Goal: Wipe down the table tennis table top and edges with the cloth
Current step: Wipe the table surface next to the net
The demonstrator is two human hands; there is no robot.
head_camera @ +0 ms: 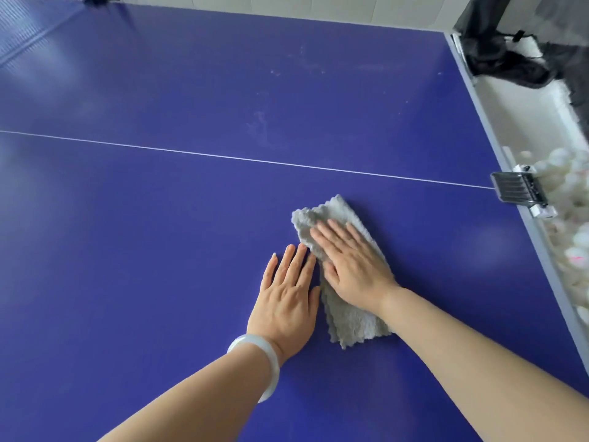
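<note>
Okay, pressed right hand [350,266] flat on grey cloth [350,317], fingers straight and together, palm down, gripping nothing. Rested left hand [288,298] flat on bare blue table [191,90] just beside cloth's left edge, fingers straight too, holding nothing. Wore pale bracelet [272,368] on left wrist. Had cloth folded into long strip, lying on tabletop on near side of thin white line [223,156], toward right edge. Saw black clip [516,189] clamped on right edge where line ended, white balls [573,183] in tray [522,122] beyond it, dark fabric [503,62] heaped at far right corner
</note>
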